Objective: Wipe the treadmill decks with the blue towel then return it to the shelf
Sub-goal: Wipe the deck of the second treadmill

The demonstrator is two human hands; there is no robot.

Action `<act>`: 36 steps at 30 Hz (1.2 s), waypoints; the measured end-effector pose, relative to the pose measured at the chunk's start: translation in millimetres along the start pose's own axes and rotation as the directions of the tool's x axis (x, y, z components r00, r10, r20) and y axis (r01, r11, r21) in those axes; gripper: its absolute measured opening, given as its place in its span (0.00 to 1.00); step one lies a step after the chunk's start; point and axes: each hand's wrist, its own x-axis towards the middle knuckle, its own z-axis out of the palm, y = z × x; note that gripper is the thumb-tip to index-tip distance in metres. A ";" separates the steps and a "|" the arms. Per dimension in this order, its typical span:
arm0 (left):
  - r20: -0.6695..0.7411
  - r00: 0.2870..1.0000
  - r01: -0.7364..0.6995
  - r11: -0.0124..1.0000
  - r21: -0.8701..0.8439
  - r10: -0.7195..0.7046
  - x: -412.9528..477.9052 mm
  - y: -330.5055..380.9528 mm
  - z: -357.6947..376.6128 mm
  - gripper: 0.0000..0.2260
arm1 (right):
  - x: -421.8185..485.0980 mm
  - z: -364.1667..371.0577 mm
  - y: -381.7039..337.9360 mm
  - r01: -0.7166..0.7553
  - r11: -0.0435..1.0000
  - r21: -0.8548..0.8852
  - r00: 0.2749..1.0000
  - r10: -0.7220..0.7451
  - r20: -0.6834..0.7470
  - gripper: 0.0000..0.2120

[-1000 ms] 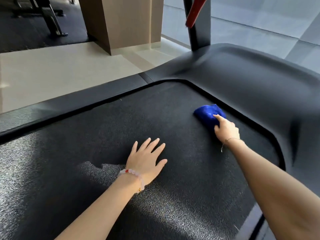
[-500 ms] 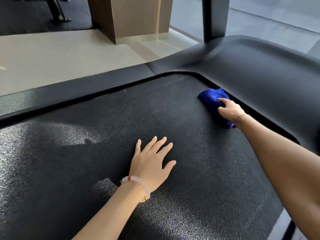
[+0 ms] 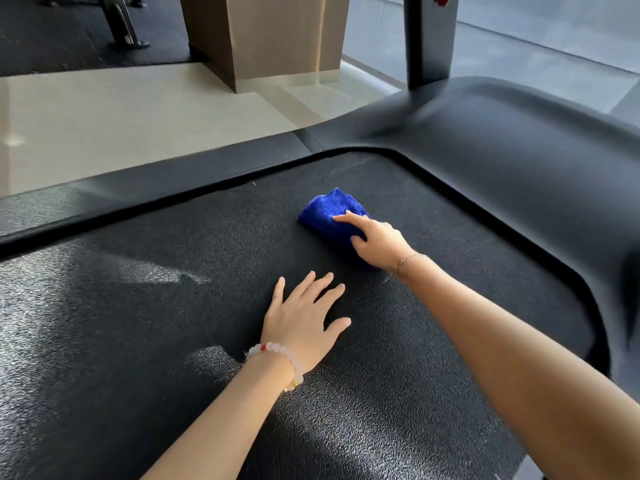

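Note:
The bunched blue towel (image 3: pixel 329 211) lies on the black textured treadmill deck (image 3: pixel 138 306), near its front end and about mid-width. My right hand (image 3: pixel 379 242) grips the towel's near side, index finger stretched over the cloth and the other fingers curled into it, pressing it down on the belt. My left hand (image 3: pixel 301 323) rests flat on the deck with fingers spread, a short way nearer to me than the towel, and holds nothing.
The smooth black motor hood (image 3: pixel 502 150) curves round the belt's front and right side, with a dark upright post (image 3: pixel 429 39) rising from it. A black side rail (image 3: pixel 173 181) borders the left edge. Beyond lie pale floor tiles, a wooden column (image 3: pixel 270 36) and a machine's leg (image 3: pixel 123 26).
My right hand has slid the towel left along the belt, away from the hood's edge toward the middle. My left hand stays flat on the deck.

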 end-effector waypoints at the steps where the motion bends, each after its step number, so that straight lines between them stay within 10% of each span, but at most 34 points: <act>1: 0.013 1.000 0.001 1.000 0.004 -0.001 0.0 -0.2 -0.5 0.24 | -3.4 0.1 0.9 -0.002 1.000 0.009 1.000 0.002 -0.003 0.26; 36: -0.098 0.994 -0.070 0.980 -0.189 0.052 -258.9 85.3 -21.1 0.15 | -295.7 -28.9 38.8 -0.134 0.974 0.181 0.964 0.171 -0.203 0.18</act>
